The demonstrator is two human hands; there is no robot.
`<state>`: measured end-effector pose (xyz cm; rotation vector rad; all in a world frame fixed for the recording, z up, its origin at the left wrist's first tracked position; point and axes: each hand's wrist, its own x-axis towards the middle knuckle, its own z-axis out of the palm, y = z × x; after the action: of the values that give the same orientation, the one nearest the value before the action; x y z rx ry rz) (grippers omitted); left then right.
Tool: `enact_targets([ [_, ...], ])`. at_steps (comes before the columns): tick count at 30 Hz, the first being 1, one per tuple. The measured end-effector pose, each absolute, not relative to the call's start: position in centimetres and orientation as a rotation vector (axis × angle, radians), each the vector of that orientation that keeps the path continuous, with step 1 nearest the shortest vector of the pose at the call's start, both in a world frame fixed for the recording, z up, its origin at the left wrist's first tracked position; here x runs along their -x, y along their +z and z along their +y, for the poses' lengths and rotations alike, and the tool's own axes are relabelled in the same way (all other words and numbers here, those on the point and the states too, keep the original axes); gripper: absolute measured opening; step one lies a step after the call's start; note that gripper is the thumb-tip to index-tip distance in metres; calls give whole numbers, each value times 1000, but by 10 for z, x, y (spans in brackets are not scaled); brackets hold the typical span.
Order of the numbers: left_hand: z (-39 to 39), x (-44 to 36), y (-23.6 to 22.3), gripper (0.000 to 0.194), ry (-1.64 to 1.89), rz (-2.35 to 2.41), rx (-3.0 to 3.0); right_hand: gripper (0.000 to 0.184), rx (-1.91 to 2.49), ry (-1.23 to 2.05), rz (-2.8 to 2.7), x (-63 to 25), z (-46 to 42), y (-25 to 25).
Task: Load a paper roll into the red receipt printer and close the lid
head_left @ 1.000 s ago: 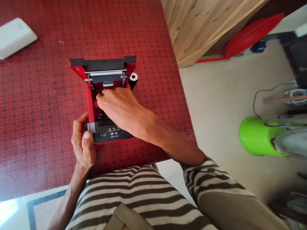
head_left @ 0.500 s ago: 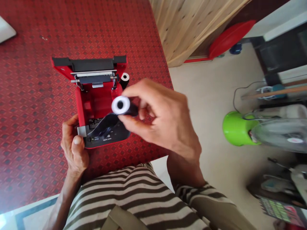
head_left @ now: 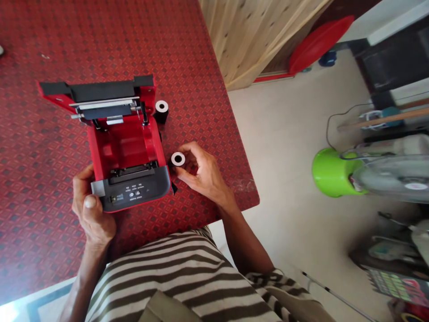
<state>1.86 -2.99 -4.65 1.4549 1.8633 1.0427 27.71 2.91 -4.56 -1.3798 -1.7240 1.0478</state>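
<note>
A red and black printer (head_left: 125, 143) stands on the table with its lid (head_left: 100, 91) tipped up and its red paper bay exposed. My left hand (head_left: 94, 205) is closed on its front left corner, the thumb on top and the fingers along the side. Just right of the printer, low over the tabletop, my right hand (head_left: 204, 174) grips a paper roll (head_left: 178, 159) with a white end, a dark core hole and a black outside. A loose black flap (head_left: 174, 188) hangs below that roll. Whether the roll touches the table I cannot tell.
A second black-sided roll (head_left: 161, 111) stands upright behind, beside the printer's lid. The red patterned table (head_left: 208, 112) ends at a right edge, with pale floor beyond. A wooden panel (head_left: 254, 36) adjoins it; a green tub (head_left: 330, 173) is on the floor.
My right hand has carried the roll from above the printer down to its right side. The loose black strip no longer lies across the front panel. The printer sits further left in view.
</note>
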Motion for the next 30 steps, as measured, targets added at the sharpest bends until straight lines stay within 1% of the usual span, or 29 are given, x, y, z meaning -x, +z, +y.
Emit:
enact_targets([
  [2,-29,-19,-47,69,1138,1879,-1413,28,1376,1033,-1820,-283,29,-40],
  [3,-28,-19,-47,69,1175,1881,-1396,33,1382,1053,-1865,-288,30,-36],
  [6,-26,-19,-48,69,1228,1875,-1372,57,1392,1201,-1911,-308,39,-22],
  [7,-26,-19,-49,70,1239,1873,-1368,62,1382,1248,-1894,-315,45,-17],
  [8,-25,-19,-49,70,1249,1872,-1366,62,1376,1268,-1872,-320,53,-14],
  [10,-25,-19,-50,70,1264,1870,-1362,46,1347,1202,-1836,-323,72,-14],
  [12,-25,-19,-50,69,1273,1865,-1357,32,1348,1028,-1811,-315,95,-21],
  [13,-25,-19,-50,69,1276,1863,-1356,31,1371,936,-1822,-308,107,-26],
  [15,-25,-19,-51,68,1279,1859,-1353,48,1387,823,-1892,-291,126,-37],
  [16,-25,-18,-52,69,1280,1853,-1350,51,1367,801,-1937,-282,133,-43],
  [17,-25,-18,-53,70,1282,1847,-1347,50,1342,792,-1971,-274,139,-47],
  [20,-26,-17,-55,72,1289,1823,-1337,33,1290,817,-1988,-261,147,-56],
  [22,-26,-17,-55,72,1293,1817,-1342,27,1327,844,-1938,-262,144,-56],
  [25,-25,-18,-53,75,1300,1822,-1366,31,1372,917,-1845,-273,129,-38],
  [30,-26,-18,-51,75,1288,1831,-1375,39,1214,1043,-1817,-292,90,25],
])
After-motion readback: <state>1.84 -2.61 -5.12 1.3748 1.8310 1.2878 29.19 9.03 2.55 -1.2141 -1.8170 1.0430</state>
